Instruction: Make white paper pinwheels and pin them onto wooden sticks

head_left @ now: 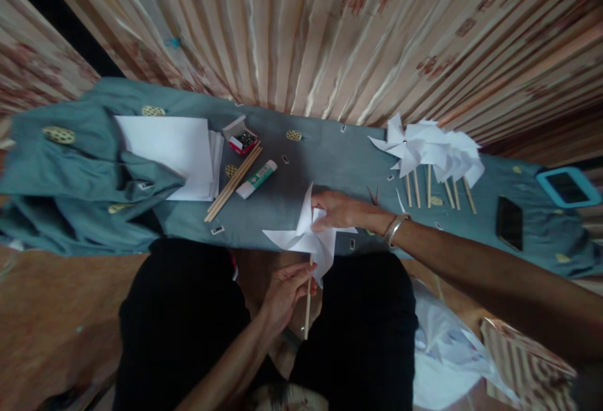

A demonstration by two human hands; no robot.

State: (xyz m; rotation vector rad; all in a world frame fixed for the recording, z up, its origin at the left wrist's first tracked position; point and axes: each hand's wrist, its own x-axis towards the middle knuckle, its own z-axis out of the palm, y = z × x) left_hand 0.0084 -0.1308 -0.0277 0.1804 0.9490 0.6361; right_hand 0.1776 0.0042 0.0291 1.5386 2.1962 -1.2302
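A white paper pinwheel [301, 240] on a thin wooden stick [308, 310] is held over the near edge of the cloth-covered table, above my lap. My left hand [286, 288] pinches the stick just below the paper blades. My right hand [336, 210], with a bracelet at its wrist, is closed on the pinwheel near its centre, thumb and fingers against the paper. The fingers hide the middle of the pinwheel. Just beyond the right hand lie scissors [374, 196], partly covered by the arm.
Left on the table [325, 153] are white paper sheets [169, 153], an open box of pins [242, 137], wooden sticks [233, 185] and a glue stick [257, 179]. Several finished pinwheels [433, 150] overlap at right, near a black phone [509, 222] and a blue-framed device [568, 186]. Curtains hang behind.
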